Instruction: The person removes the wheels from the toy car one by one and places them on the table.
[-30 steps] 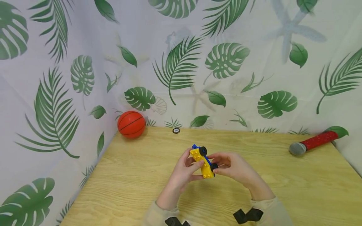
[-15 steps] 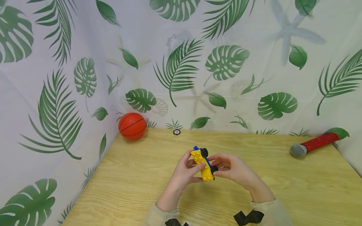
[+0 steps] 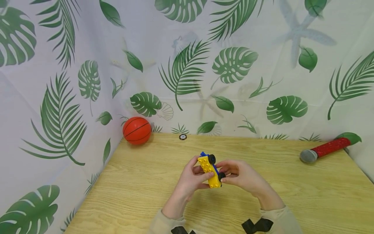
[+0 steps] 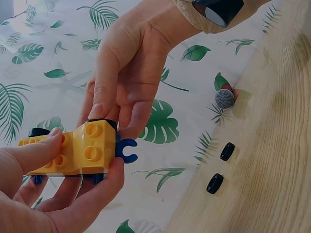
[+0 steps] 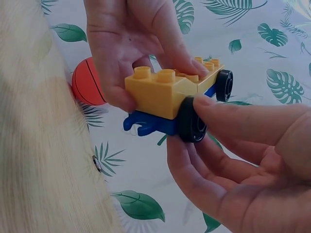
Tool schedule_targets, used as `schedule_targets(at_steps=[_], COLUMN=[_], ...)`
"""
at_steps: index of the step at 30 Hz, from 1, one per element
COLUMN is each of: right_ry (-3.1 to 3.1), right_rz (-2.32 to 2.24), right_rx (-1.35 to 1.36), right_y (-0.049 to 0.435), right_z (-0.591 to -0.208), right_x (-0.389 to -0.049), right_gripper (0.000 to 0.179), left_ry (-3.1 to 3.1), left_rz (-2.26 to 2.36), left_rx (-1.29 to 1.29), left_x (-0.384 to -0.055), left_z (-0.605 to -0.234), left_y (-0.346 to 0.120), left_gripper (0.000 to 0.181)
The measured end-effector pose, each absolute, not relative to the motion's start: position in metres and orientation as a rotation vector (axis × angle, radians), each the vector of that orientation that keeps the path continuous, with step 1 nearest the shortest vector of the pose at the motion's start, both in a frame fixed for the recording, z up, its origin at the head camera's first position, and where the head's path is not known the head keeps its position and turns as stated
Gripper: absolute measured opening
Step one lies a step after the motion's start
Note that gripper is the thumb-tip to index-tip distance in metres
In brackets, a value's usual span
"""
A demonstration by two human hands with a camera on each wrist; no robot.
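Legible text: none. 1 small round disc [image 3: 182, 137] at the far edge of the worktop [image 3: 131, 182] bears a dark marking on its pale centre; the marking is too small to read. In the right wrist view, the disc face is unreadable.

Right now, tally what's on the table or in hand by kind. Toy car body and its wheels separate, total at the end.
Toy car body: 1
Black wheels at the car: 2
Loose black wheels: 2
Ball: 1
Microphone: 1
Small round disc: 1
Total: 8
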State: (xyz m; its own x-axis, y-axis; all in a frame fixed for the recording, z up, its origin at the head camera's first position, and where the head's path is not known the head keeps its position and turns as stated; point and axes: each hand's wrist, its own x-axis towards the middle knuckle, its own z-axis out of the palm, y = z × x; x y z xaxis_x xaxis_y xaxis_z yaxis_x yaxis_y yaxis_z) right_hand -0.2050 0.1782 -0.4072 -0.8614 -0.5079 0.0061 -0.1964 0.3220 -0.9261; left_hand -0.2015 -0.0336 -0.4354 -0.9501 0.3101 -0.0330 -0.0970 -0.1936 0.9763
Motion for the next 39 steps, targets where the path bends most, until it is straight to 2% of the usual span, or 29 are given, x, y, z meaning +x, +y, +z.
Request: schedule_targets(at_steps=[16,27,39], right_ry=[2.357,2.382,2.369], right_rz=[-1.573,-1.537,-1.576], right_rx=[-0.580,-0.564,-0.505], right_y=[0.177,0.180,0.182], right_z=[-0.407,-0.405,-0.402], right_x=[-0.202,-0.200,-0.197], right_gripper=[0.035,0.033,0.038], left_ry=[1.820,1.807,1.801], left_rz=[2.225,2.224,2.260], left_rx=[0.262,0.240,0.227], left_x=[-0.201,-0.198,-0.195], left_z=[-0.436,-0.434,-0.431], left_y=[-0.032,-0.026,-0.020], left_gripper=[0.050,0.054,0.047])
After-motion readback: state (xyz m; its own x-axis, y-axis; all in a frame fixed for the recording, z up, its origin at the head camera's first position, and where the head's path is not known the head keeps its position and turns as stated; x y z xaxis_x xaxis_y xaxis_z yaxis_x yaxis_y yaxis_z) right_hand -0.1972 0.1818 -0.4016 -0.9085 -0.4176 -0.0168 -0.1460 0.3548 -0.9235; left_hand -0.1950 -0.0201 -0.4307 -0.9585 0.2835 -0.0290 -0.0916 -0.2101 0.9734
